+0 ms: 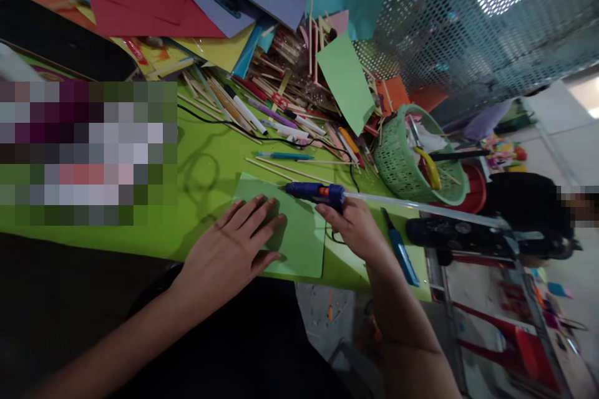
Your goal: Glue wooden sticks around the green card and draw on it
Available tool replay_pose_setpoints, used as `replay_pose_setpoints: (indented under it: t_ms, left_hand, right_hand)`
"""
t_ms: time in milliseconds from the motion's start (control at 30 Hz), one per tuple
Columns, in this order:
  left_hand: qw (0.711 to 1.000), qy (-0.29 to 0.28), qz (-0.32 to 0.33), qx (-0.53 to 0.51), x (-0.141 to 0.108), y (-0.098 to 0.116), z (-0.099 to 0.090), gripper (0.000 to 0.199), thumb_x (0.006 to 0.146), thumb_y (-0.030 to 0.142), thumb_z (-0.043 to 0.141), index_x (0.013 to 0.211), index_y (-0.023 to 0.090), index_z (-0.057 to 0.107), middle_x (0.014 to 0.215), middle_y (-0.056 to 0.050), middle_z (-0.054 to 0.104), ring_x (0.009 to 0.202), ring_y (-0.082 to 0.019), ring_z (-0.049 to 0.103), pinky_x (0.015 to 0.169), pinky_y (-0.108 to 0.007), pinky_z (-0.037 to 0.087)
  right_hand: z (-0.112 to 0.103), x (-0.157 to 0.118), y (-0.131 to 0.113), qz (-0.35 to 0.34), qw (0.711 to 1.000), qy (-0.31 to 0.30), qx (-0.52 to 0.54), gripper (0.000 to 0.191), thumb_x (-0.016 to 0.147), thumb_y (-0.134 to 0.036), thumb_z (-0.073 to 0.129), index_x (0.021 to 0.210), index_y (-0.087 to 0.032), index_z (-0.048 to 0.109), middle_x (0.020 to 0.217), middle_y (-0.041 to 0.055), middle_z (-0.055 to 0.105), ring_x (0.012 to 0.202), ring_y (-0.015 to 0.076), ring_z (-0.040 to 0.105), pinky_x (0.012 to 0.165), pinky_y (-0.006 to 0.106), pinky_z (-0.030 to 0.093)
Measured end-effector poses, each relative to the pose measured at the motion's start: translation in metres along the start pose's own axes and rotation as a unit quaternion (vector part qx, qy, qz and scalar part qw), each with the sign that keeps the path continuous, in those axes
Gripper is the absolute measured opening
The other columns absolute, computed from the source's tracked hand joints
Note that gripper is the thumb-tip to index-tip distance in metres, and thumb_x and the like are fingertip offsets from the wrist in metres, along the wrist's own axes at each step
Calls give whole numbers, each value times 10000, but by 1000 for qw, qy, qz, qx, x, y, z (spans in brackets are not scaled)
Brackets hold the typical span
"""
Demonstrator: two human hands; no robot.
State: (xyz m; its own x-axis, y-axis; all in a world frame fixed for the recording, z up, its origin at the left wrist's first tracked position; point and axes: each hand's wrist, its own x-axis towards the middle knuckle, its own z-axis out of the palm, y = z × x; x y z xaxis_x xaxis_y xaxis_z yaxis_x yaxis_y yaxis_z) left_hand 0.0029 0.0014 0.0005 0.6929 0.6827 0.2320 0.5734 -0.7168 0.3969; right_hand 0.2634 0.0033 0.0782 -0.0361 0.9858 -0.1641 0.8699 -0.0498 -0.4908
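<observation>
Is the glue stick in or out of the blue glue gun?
In, partly: the glue stick juts from the rear of the blue glue gun.

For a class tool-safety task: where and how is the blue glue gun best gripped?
Probably take the glue gun by its rear handle, from the right, as the right hand does: its nozzle points left over the green paper.

My feed shows the glue gun (306, 191) as smooth plastic, the translucent rod (412, 204) behind it faintly glossy. Under its nozzle I see matt green paper (302, 237); left of the gun, a smooth surface (227, 162). Beyond the gun lie bare wooden sticks (202, 92); to its right, a perforated plastic basket (393, 165).
</observation>
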Motion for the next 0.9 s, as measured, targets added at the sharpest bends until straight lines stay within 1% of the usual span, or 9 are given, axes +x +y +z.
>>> replay_pose_setpoints:
  t_ms: [200, 400, 533, 700, 900]
  left_hand:
    - [1000, 1, 5, 2, 0, 0, 1, 530, 1024, 470, 582, 1506, 252, 553, 1654, -70, 448, 1527, -310, 413, 1242, -529, 382]
    - [1000, -3, 0, 10, -1, 0, 1, 537, 1042, 509, 532, 1516, 256, 539, 1660, -56, 443, 1536, -292, 395, 1245, -508, 365]
    - [1000, -10, 0, 8, -1, 0, 0, 545, 1035, 501, 551, 1523, 259, 529, 1660, -62, 441, 1539, -290, 390, 1247, -508, 355]
    - [1000, -6, 1, 6, 0, 0, 0, 528, 1039, 478, 551, 1514, 248, 536, 1658, -75, 444, 1534, -297, 396, 1241, -509, 359]
    - [1000, -13, 1, 6, -1, 0, 0, 540, 1037, 495, 549, 1521, 256, 529, 1664, -70, 435, 1534, -298, 398, 1247, -520, 352]
  right_hand:
    - [0, 0, -1, 2, 1000, 7, -3, 357, 976, -515, 545, 936, -198, 705, 837, 74, 670, 826, 251, 638, 762, 357, 493]
    - [-2, -2, 1, 5, 1000, 10, -2, 369, 970, -525, 547, 913, -191, 693, 863, 80, 666, 849, 250, 631, 788, 359, 490]
    - [-1, 0, 0, 3, 1000, 12, -1, 359, 971, -530, 563, 922, -203, 701, 819, 62, 650, 819, 243, 624, 762, 351, 486]
    - [-2, -2, 1, 10, 1000, 6, -4, 348, 972, -532, 577, 883, -216, 693, 730, 40, 610, 764, 236, 614, 726, 350, 483]
    - [-8, -7, 4, 25, 999, 16, 17, 350, 953, -543, 610, 873, -212, 689, 716, 35, 617, 725, 219, 606, 672, 327, 473]
